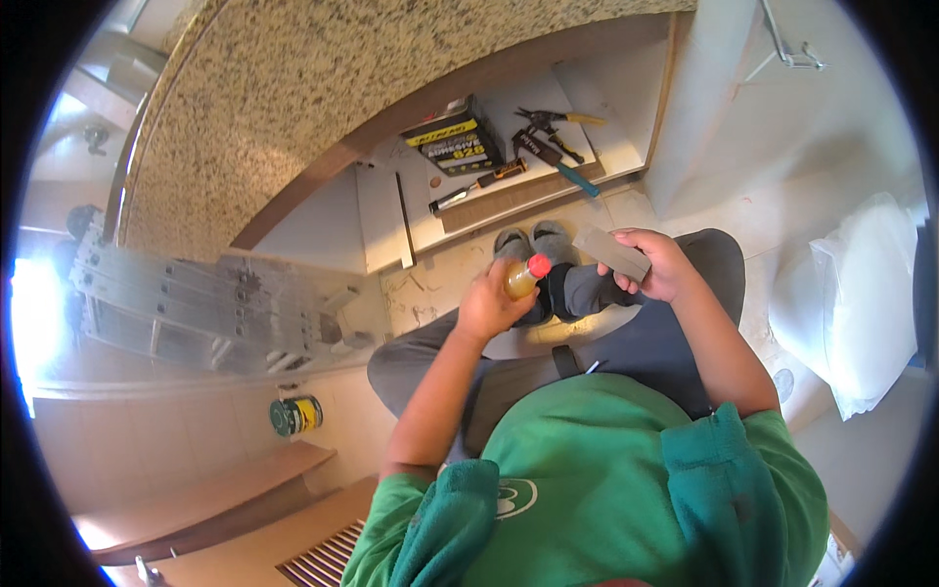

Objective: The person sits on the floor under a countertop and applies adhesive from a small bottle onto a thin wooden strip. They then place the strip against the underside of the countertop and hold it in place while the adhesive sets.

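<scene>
My left hand [487, 305] grips a small bottle of amber liquid with a red cap [526, 274], held over my crossed legs. My right hand [657, 264] holds a flat grey rectangular piece [611, 252], tilted, just right of the bottle. The two hands are close together, a short gap between bottle and piece. Below them are my grey-socked feet [536, 243] and dark trousers. Green sleeves cover my upper arms.
A white open cabinet base [391, 210] ahead holds a black and yellow can [455, 142], pliers [548, 119], a screwdriver [477, 186] and a teal-handled tool [577, 179]. A speckled stone countertop [293, 88] overhangs. A folded ladder [205, 303] and a small tin [295, 415] lie left; white bag [861, 303] right.
</scene>
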A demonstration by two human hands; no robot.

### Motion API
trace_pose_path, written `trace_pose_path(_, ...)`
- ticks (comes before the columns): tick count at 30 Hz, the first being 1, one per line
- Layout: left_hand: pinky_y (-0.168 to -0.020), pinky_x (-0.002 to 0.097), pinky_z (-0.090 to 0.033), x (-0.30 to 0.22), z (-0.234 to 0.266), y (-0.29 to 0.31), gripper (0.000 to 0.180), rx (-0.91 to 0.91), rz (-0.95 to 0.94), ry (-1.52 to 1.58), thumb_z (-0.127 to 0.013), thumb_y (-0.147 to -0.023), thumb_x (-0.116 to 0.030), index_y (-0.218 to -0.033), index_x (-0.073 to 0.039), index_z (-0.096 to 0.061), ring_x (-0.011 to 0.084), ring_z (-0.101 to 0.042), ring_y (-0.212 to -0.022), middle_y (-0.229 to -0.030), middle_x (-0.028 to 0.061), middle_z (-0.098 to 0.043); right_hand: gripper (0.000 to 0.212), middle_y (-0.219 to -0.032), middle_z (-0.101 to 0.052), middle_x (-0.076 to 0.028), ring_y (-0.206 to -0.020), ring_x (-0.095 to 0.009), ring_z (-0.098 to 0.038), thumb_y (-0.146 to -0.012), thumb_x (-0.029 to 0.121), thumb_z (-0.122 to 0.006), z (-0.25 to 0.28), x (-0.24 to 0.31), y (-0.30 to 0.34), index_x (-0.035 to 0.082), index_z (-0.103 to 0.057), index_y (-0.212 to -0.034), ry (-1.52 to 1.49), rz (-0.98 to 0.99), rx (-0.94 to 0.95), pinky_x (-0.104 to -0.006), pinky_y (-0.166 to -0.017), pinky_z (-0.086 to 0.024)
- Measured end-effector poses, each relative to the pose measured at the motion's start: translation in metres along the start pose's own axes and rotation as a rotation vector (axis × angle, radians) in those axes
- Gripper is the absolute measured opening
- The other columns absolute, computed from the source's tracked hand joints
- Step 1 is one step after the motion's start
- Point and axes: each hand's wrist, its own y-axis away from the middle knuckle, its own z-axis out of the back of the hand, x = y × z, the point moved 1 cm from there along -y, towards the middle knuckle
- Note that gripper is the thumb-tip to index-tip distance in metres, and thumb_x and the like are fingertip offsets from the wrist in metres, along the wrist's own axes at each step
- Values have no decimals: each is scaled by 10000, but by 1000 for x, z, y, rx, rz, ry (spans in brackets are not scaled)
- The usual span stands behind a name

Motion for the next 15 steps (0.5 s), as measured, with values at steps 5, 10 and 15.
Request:
trace_pose_path(5, -799, 460, -573, -22, 54, -19, 583, -3, -303, -249, -863, -731, -348, -1207, -103, -631, 364, -706, -888, -1004, 135, -713, 414, -885, -711, -178, -539, -177, -641, -1069, 331, -485, -28, 3, 16, 5, -583, -1305, -9, -19, 50, -270, -416, -494)
trace_pose_path(10, -782, 424, -564, -40, 102, -33, 563, 85, -472, -463, -884, -687, -323, -1142, -110, -630, 302, -701, -896, -974, 81, -689, 403, -882, -711, -178, -526, -168, -634, -1069, 331, -510, -50, 16, 30, -2, -596, -1280, 38, -6, 68, -272, -411, -488)
trace_pose_path(15, -809, 406, -541, -58, 134, -42, 565, 156, -567, -590, -870, -633, -229, -1130, -114, -628, 282, -684, -920, -970, 62, -670, 386, -877, -711, -192, -505, -169, -622, -1066, 312, -516, -65, 19, 37, -11, -614, -1253, 13, -46, 84, -271, -396, -473)
